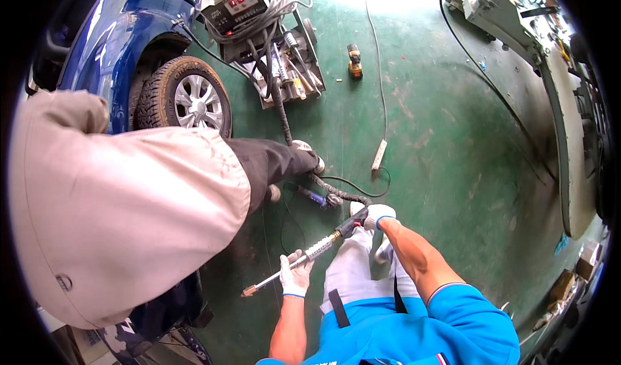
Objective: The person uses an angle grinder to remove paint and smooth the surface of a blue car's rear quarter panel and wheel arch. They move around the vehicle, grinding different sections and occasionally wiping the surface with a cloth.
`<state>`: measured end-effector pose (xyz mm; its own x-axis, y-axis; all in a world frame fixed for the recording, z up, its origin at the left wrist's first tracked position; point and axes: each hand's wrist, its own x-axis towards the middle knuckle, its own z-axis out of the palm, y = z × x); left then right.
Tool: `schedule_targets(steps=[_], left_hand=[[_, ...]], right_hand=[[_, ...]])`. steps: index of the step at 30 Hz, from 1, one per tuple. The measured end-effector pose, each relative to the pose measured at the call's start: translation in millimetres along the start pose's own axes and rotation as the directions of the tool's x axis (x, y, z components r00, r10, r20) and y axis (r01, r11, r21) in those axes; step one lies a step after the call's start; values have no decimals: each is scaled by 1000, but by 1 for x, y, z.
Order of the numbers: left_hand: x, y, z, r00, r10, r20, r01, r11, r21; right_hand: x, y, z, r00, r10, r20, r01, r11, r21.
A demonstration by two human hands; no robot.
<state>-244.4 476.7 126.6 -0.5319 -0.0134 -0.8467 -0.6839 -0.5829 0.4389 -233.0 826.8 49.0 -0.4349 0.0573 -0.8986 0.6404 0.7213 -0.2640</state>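
Across my lap lies a long dent-puller welding gun [318, 247], with a black handle, a ribbed silver barrel and a thin rod ending in a copper-coloured tip [248, 291]. My right hand [377, 217], in a white glove, is closed around the black handle at its upper right end. Farther down, my left hand [295, 274], also gloved, grips the gun near where the barrel meets the rod. The tip points to the lower left, apart from everything. From the handle a thick black-sleeved cable [336, 191] leads away to a wheeled welding machine [240, 12] with a lit red display.
A person in a beige jacket [129, 203] bends close on my left, beside a blue vehicle [107, 48] and its wheel [187, 99]. On the green floor are a blue power tool [314, 197], a cordless drill [354, 62] and a power strip [380, 155]. A metal frame [569, 138] stands right.
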Motion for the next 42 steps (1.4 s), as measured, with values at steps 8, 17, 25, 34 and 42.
schedule_targets(steps=[8,17,25,34,42], left_hand=[[-5,-7,53,994,87,-60,-87,996,5],[-35,-70,143,973,127,-195,-148,984,-101],[-73,-101,298,969,218,-114,-224,974,-39],[-98,-36,486,899,407,162,-399,913,-83],[-112,90,615,735,670,109,-649,741,-173]], right_hand=[[9,-12,-83,993,-102,65,101,995,23],[71,36,-146,978,-183,99,196,971,-136],[0,101,-320,940,-341,7,336,921,-196],[-62,156,-460,873,-165,458,35,960,278],[-74,159,-485,956,-151,250,2,860,511]])
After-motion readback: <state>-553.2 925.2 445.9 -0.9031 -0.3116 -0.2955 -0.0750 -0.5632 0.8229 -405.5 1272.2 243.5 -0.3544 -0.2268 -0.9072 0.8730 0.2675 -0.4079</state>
